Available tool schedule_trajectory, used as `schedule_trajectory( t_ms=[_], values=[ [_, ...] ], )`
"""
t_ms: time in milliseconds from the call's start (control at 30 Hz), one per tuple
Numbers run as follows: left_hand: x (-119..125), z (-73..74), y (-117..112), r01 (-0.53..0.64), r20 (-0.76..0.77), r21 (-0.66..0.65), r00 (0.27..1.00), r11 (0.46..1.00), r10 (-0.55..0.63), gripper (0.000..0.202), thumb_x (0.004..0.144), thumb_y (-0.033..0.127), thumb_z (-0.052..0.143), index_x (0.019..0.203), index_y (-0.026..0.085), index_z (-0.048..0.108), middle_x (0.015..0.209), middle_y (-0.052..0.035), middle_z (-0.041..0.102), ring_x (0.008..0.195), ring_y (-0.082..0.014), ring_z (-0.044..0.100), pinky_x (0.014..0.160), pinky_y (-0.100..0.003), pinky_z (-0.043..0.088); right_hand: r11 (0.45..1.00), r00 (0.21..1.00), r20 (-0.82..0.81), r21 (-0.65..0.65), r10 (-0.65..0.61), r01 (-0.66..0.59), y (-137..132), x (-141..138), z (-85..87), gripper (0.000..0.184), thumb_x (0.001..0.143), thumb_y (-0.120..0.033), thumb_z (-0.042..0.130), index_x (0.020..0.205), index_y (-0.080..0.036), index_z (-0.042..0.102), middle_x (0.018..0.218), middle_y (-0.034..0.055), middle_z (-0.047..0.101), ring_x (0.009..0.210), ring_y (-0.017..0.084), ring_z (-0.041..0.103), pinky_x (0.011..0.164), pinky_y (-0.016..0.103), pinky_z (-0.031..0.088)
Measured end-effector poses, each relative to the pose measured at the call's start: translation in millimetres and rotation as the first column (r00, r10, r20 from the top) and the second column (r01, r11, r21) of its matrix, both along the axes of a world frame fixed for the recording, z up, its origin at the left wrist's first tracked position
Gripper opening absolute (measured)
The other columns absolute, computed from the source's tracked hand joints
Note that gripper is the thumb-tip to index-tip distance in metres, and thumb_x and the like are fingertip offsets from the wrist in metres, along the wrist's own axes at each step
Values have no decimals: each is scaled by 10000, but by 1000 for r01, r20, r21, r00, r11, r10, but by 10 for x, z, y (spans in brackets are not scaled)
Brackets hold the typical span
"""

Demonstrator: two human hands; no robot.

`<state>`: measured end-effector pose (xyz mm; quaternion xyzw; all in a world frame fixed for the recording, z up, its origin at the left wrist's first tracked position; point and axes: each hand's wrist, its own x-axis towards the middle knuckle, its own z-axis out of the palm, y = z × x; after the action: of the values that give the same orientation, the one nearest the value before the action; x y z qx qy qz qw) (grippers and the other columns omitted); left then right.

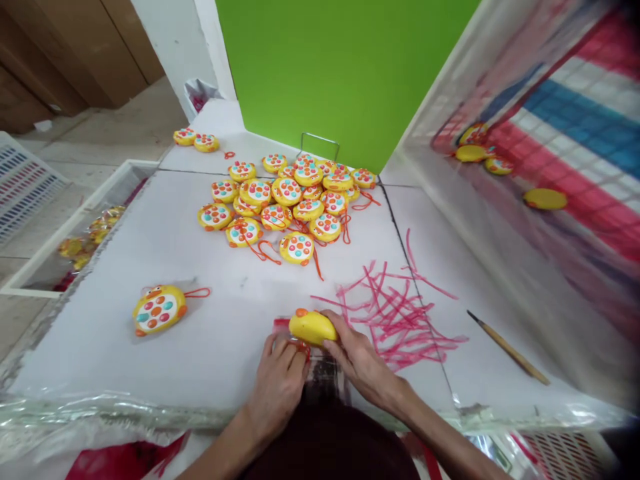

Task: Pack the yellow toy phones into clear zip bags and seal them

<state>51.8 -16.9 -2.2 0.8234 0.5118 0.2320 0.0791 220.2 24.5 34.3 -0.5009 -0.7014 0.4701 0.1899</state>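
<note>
Near the front edge of the table, my right hand point(363, 357) grips a small yellow toy point(313, 328) turned with its plain yellow side up. Beside it, my left hand point(281, 375) is closed, its fingertips pinching a red cord point(303, 348) next to the toy. Part of the cord is hidden behind the fingers. A flat pink-red piece point(281, 325) lies just beyond my left hand. To the left rests one yellow animal-shaped toy point(159, 310) with coloured dots on a white face and a red cord loop.
Many similar dotted toys point(287, 191) are heaped at the back before a green panel point(340, 73). Pink strips point(390, 313) lie scattered right of my hands. A wooden-handled tool point(510, 348) lies farther right. A white crate point(30, 280) with bagged toys stands left, below the table.
</note>
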Motion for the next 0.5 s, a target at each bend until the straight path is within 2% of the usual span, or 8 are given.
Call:
schedule_trajectory(
  t_ms=[100,167,200,267,300,367,433,500],
  values=[
    [-108,109,-21,-35,131,27,991,999,31,140,842,151,477,794,166,609,791,-45,649,799,-195,557,857,-434,391,995,994,101,78,52,-60,-2,92,-3,418,914,-278,360,1327,-222,333,1170,96,563,996,202,567,873,349,448],
    [-228,180,-8,-151,257,-24,954,988,152,128,838,187,487,861,182,613,887,-60,653,857,-198,570,834,-392,423,993,992,118,99,47,-59,-9,124,5,413,920,-274,347,1329,-219,339,1148,98,582,968,195,586,845,325,465],
    [-289,212,7,-236,309,-109,915,966,258,134,836,219,490,887,187,610,907,-64,653,859,-197,580,805,-365,446,992,992,119,111,44,-57,-15,129,8,412,921,-270,345,1331,-221,341,1143,97,587,952,191,594,830,314,472],
    [-381,260,52,-335,370,-383,799,861,475,187,829,300,494,945,190,591,891,-60,661,811,-193,608,724,-319,481,989,993,108,136,45,-59,-30,122,12,413,920,-257,346,1332,-229,343,1148,92,588,942,184,600,814,296,478],
    [-402,273,79,-307,385,-526,745,793,544,218,826,333,490,962,188,581,865,-52,666,782,-190,619,693,-304,489,987,993,103,148,49,-64,-36,113,12,415,918,-250,349,1332,-235,344,1148,88,589,943,183,600,811,292,478],
    [-389,269,135,-139,432,-708,691,693,580,233,826,356,471,929,177,579,804,-37,666,736,-182,624,657,-280,488,983,991,115,166,62,-81,-38,95,15,415,916,-241,348,1331,-238,351,1116,85,605,931,187,604,800,296,482],
    [-325,233,177,-4,500,-738,669,675,550,219,832,344,447,818,168,577,734,-24,638,706,-171,605,642,-261,472,977,982,169,179,88,-118,-19,85,33,404,918,-241,339,1321,-226,375,1054,92,630,881,198,617,767,313,491],
    [-253,185,194,12,521,-733,653,680,550,223,832,337,444,734,169,553,680,-9,598,665,-158,575,618,-248,453,966,965,231,196,121,-168,19,87,72,377,925,-244,323,1286,-212,425,1037,102,635,849,204,622,745,320,492]
  ],
)
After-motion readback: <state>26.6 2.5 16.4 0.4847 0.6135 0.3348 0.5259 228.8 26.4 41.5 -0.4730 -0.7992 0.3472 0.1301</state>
